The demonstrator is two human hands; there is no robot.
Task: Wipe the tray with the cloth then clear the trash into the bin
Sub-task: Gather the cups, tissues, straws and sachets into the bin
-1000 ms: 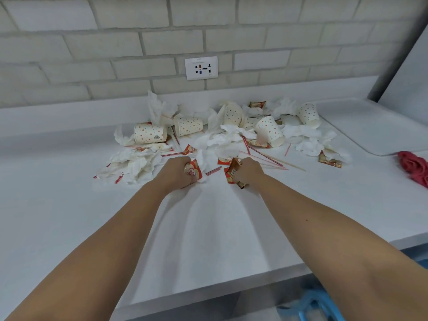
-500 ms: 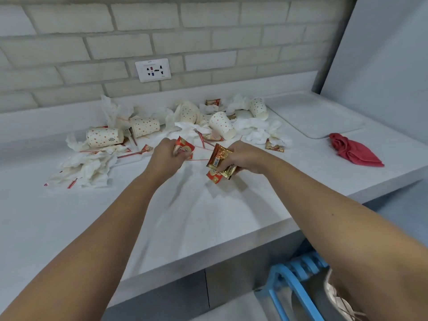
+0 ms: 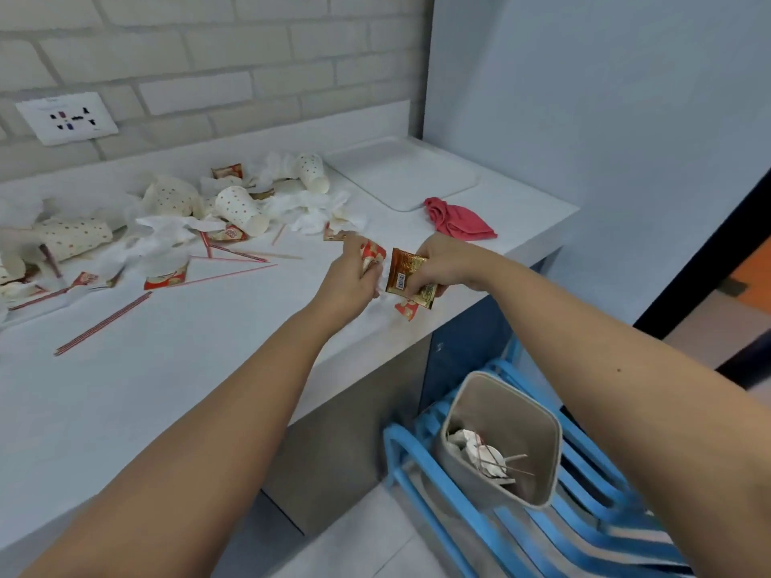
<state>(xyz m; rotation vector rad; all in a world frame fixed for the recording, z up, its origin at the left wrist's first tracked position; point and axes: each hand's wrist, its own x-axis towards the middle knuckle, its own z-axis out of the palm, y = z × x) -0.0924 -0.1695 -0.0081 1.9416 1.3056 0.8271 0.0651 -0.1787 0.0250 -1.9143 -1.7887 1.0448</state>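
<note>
Two loads: pinches red wrapper (image 3: pixel 372 254) in left grip (image 3: pixel 354 274), gold wrappers (image 3: pixel 406 274) in right grip (image 3: pixel 449 261), for dumping (bin (image 3: pixel 513 410) below).

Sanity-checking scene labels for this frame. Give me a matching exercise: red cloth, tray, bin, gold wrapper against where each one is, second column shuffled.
1 red cloth
2 tray
3 bin
4 gold wrapper

A held in the right hand
B below the counter, trash inside
C counter's far right corner
D on the counter beside the tray

Pairs: 1-D, 2-C, 3-B, 4-A
</note>
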